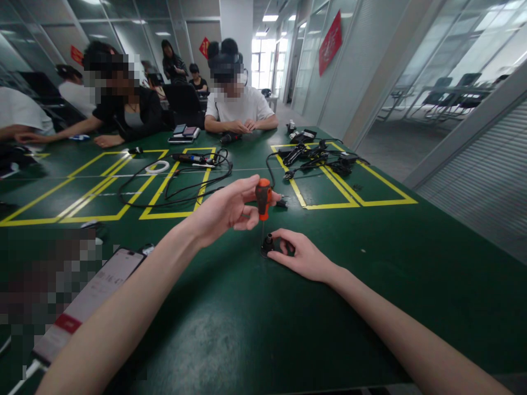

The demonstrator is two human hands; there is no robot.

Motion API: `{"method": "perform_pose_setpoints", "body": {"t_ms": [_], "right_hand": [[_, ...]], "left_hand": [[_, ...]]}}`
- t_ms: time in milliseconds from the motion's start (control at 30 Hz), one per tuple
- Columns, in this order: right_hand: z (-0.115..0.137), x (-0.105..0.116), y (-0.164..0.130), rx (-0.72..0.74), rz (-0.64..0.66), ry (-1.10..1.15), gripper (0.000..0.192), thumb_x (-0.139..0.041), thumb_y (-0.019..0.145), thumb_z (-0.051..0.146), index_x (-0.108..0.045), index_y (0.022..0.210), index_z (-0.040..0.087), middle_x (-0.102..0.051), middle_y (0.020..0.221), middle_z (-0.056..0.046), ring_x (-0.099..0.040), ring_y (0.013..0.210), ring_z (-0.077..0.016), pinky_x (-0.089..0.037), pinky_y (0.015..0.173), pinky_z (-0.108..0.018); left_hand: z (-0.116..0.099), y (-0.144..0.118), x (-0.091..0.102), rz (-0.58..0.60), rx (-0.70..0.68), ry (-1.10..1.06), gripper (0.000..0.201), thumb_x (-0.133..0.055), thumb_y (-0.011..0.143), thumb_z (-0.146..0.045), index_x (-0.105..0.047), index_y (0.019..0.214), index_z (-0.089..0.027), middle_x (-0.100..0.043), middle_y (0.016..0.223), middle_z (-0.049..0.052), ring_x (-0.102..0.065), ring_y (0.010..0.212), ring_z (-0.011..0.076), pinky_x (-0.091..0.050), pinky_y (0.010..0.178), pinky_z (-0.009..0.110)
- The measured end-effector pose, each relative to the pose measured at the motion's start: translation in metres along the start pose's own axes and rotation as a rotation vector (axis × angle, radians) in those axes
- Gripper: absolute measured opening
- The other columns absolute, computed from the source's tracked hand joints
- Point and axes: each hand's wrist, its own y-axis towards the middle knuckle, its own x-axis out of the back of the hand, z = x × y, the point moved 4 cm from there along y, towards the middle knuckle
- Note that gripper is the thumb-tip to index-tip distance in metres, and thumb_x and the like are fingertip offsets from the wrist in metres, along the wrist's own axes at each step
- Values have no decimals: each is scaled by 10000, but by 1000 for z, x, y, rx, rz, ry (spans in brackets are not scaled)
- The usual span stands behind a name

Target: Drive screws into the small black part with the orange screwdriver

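Note:
My left hand [234,206] is closed around the orange and dark handle of a screwdriver [263,198]. The tool stands nearly upright, its thin shaft pointing down at a small black part [268,244] on the green table. Whether the tip sits in a screw is too small to tell. My right hand [300,255] pinches this black part from the right between thumb and fingers. The part has a round base and a short raised post. Just behind the screwdriver lies a small dark piece [282,203], partly hidden by my left fingers.
Yellow tape [331,207] marks boxes on the table [411,263]. Tangled black cables [317,156] lie at the back right, a corded tool [189,158] at the back left. A phone [93,296] rests under my left forearm. A person [242,104] sits opposite.

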Motion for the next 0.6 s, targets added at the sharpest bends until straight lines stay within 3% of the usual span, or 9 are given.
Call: {"method": "perform_pose_setpoints", "body": {"t_ms": [167,400,600], "right_hand": [[-1,-1,0,12,-9,3,223,-713,929,343,-684,1084,185,-623,783,17,-532,647,-141,-407,636,-279],[1,0,0,-6,3,-2,215,-716,928,336,-681,1077,186,-610,767,21,-536,647,-143,-398,628,-278],[1,0,-1,0,0,8,216,-717,925,332,-683,1080,185,-614,774,21,-533,643,-141,-405,629,-278]], "left_hand": [[1,2,1,7,24,16,529,-711,865,-631,-689,995,-119,-756,1031,131,-534,548,85,-331,471,221],[6,1,6,-52,15,5,585,-824,806,-562,-717,1204,-146,-673,922,50,-440,545,52,-177,442,204],[4,1,5,-6,11,-49,488,-740,860,-591,-701,995,-124,-747,1083,127,-488,526,52,-210,425,196]]}}
